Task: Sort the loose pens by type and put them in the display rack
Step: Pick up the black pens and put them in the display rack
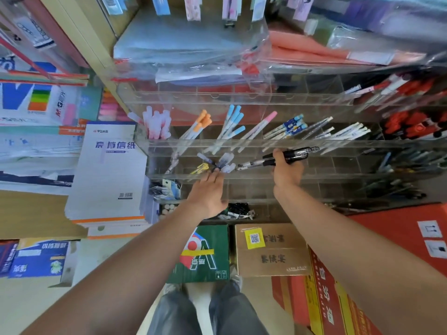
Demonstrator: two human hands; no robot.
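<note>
Clear acrylic display rack, tiered, divided into compartments. Orange-capped pens stand tilted in the middle tier. Left of them: pale pink-capped pens. Right of them: blue-capped pens, then one pink-capped pen. Far right, higher: red-capped pens.

This is a stationery shop. A clear acrylic display rack holds many pens grouped by kind in its compartments. Stacked writing pads sit beside it, plastic-wrapped folders are piled above, and printed cartons stand on the floor below.
</note>
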